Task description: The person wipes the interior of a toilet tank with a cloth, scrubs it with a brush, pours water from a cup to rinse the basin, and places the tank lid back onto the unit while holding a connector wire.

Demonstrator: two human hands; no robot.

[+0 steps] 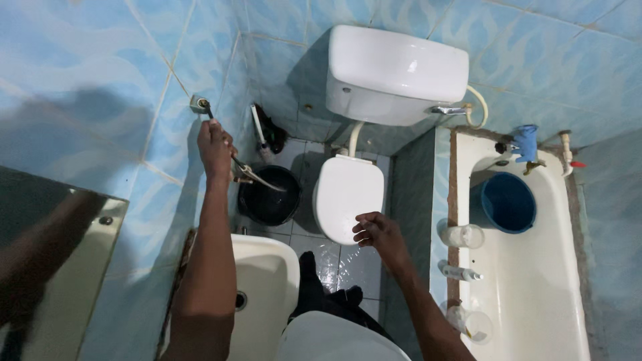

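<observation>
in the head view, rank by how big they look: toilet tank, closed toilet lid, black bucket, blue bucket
1. toilet tank
2. closed toilet lid
3. black bucket and blue bucket: they look about alike, and the black one is partly hidden, so no ranking between them.

Toilet (348, 194) stands against the back wall, cistern (394, 73) above it. Bucket (271, 197) sits on the floor just left of the toilet. Basin (264, 294) nearer, left. Bathtub (528, 287) runs along the right; a pail (508, 202) in it, bottles (461, 273) on its left rim. Mirror (53, 261) far left.
</observation>
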